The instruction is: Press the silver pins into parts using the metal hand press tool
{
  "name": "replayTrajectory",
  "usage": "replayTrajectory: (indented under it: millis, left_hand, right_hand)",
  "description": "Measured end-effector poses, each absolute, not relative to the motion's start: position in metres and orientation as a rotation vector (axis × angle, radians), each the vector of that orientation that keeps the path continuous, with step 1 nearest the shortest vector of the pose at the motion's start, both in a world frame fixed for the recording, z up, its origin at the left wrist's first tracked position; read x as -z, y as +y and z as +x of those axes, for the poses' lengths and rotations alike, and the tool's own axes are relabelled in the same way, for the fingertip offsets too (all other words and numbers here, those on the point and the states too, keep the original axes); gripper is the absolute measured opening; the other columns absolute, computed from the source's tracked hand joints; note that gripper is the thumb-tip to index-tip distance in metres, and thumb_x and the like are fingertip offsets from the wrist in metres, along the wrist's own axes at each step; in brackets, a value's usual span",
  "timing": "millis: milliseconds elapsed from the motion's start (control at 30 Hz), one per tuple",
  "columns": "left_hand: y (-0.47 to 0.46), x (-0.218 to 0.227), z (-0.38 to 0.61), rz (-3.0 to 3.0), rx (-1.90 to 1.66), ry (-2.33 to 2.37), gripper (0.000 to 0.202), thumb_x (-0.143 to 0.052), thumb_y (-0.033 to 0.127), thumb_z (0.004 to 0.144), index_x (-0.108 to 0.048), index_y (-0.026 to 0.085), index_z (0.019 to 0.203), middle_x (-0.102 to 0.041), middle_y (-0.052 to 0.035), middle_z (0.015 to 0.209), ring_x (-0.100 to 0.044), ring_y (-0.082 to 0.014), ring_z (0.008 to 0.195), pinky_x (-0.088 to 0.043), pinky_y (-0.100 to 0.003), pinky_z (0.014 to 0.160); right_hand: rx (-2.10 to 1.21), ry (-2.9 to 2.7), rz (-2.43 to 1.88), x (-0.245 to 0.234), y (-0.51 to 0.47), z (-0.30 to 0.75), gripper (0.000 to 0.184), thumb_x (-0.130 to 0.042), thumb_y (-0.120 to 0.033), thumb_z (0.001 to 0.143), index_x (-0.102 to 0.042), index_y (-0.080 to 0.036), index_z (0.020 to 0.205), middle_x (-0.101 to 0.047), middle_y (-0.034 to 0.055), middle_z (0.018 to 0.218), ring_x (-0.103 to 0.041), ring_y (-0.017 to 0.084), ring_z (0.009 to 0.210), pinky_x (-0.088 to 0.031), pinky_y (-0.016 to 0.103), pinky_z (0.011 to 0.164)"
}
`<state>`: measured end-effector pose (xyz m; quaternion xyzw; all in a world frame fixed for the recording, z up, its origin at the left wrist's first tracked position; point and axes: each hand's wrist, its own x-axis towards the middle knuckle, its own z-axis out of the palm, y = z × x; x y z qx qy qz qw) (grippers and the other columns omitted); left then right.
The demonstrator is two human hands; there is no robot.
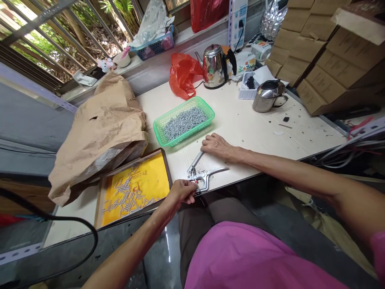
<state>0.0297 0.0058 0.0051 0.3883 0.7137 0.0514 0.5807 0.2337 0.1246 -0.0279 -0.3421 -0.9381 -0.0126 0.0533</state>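
Note:
A metal plier-like hand press [202,175] lies at the near edge of the white table [255,128], its two handles spread apart. My left hand [182,191] is closed in a pinch at the tool's jaw, on something too small to make out. My right hand [217,146] rests on the tip of the upper handle, fingers curled over it. Just behind the hands stands a green plastic basket [159,128] full of small metal pieces. To the left, a yellow-lined tray [150,176] holds several scattered metal pieces.
A crumpled brown paper bag [102,124] slumps at the left. At the back stand a red plastic bag [183,76], a steel kettle [214,66] and a steel pot [267,96]. Cardboard boxes [325,52] are stacked at the right. A black cable [75,222] loops lower left.

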Motion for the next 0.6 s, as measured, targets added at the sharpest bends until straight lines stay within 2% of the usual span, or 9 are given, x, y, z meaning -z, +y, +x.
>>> replayTrajectory:
  millis: [200,433,500,600]
  left_hand:
    - [0.006,-0.004,0.029,0.918,-0.136,1.648,0.034,-0.07,0.037,0.072,-0.051,0.016,0.054,-0.05,0.0042,0.037,-0.048,-0.0065,0.032,-0.032,-0.016,0.036]
    - [0.004,-0.006,0.032,0.844,-0.147,1.646,0.04,-0.074,0.045,0.07,-0.051,0.015,0.058,-0.054,0.0023,0.039,-0.051,-0.0077,0.034,-0.036,-0.016,0.039]
    - [0.003,-0.007,0.033,0.811,-0.149,1.646,0.039,-0.074,0.044,0.071,-0.051,0.015,0.059,-0.055,0.0017,0.04,-0.052,-0.0082,0.034,-0.037,-0.017,0.04]
    - [0.004,-0.007,0.034,0.781,-0.153,1.649,0.035,-0.073,0.039,0.074,-0.052,0.014,0.06,-0.055,0.0014,0.041,-0.055,-0.0092,0.036,-0.038,-0.017,0.041]
  right_hand:
    - [0.031,-2.865,-1.025,0.023,0.119,0.239,0.017,-0.05,-0.017,0.092,-0.066,-0.018,0.088,-0.065,0.0073,0.091,-0.048,0.021,0.089,-0.023,0.035,0.072]
    - [-0.062,-2.878,-1.143,0.017,0.099,0.24,0.02,-0.047,-0.014,0.093,-0.066,-0.015,0.092,-0.064,0.0092,0.095,-0.048,0.021,0.093,-0.025,0.034,0.075]
    - [-0.115,-2.868,-1.15,0.014,0.093,0.243,0.018,-0.052,-0.026,0.093,-0.065,-0.014,0.097,-0.063,0.0105,0.1,-0.048,0.023,0.096,-0.027,0.034,0.077]
    - [-0.216,-2.881,-1.098,0.008,0.086,0.25,0.05,-0.06,-0.055,0.083,-0.061,-0.012,0.107,-0.06,0.0132,0.108,-0.047,0.027,0.099,-0.029,0.036,0.079]
